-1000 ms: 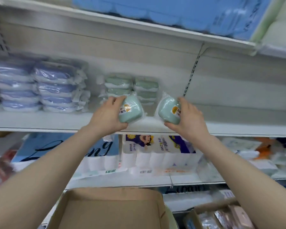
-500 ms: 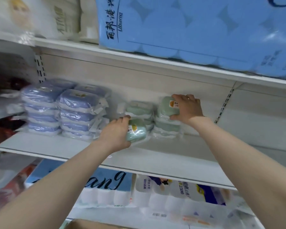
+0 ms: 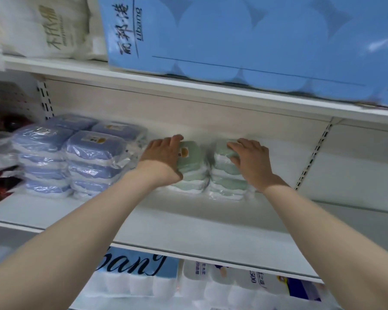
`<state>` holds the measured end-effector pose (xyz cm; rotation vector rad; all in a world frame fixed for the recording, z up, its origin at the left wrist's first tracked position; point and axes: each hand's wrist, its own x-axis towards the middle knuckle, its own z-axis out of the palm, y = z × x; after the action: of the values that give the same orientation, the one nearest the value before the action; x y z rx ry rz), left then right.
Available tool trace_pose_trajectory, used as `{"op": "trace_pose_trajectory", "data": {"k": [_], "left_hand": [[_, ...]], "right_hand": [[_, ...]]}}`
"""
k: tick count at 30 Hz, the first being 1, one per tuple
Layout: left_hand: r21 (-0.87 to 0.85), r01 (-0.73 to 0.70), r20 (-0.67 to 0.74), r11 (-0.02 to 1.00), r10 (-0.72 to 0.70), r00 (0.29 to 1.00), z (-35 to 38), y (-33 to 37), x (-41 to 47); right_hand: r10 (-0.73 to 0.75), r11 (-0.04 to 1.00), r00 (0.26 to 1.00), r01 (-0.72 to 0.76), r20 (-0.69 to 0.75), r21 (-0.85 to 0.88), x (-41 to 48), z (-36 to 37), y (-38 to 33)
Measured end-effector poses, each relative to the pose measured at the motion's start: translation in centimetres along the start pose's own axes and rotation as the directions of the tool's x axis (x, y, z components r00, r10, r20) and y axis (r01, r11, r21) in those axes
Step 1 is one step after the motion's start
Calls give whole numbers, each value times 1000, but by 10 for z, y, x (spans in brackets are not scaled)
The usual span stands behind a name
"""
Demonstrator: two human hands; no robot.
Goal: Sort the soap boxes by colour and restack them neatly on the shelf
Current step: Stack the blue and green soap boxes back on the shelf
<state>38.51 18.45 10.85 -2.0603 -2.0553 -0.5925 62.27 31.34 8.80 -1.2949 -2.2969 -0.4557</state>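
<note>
Two short stacks of green soap boxes in clear wrap stand side by side at the back of the white middle shelf [image 3: 188, 222]. My left hand [image 3: 164, 153] lies on the top green box of the left stack [image 3: 189, 156], fingers curled over its far edge. My right hand [image 3: 250, 156] rests on the top box of the right green stack [image 3: 222, 151]. To the left, blue soap boxes [image 3: 92, 151] stand in several neat stacks, apart from the green ones.
A large blue toilet-paper pack [image 3: 244, 41] and a white pack [image 3: 45, 30] sit on the shelf above, leaving low headroom. Toilet-roll packs [image 3: 188, 283] fill the shelf below. An upright slotted rail [image 3: 314, 153] stands right of the green stacks.
My left hand has lifted its green box from the shelf front onto the left green stack. My right hand stays on the right stack's top box. The camera has moved closer.
</note>
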Motion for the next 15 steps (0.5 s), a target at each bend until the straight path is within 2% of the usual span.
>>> {"op": "trace_pose_trajectory", "data": {"k": [3,5,10,12,15], "left_hand": [[57,-38,-5,998,38,999,-5,3,31],[91,-61,60,994,56,997,-2,3,50],[53,-82,196,995,70,978,15,7,86],[16,-134,197,991,128,972,23,7,93],[15,-207,130,978,203,971,42,2,89]], "right_hand": [[10,1000,993,-8,-117,17,-13,7,1],[16,1000,989,-14,-145,15,-20,8,2],[-42,999,997,43,-70,8,-28,10,8],[-62,997,997,64,-46,51,-30,13,13],[-71,996,990,78,-124,52,-35,16,16]]}}
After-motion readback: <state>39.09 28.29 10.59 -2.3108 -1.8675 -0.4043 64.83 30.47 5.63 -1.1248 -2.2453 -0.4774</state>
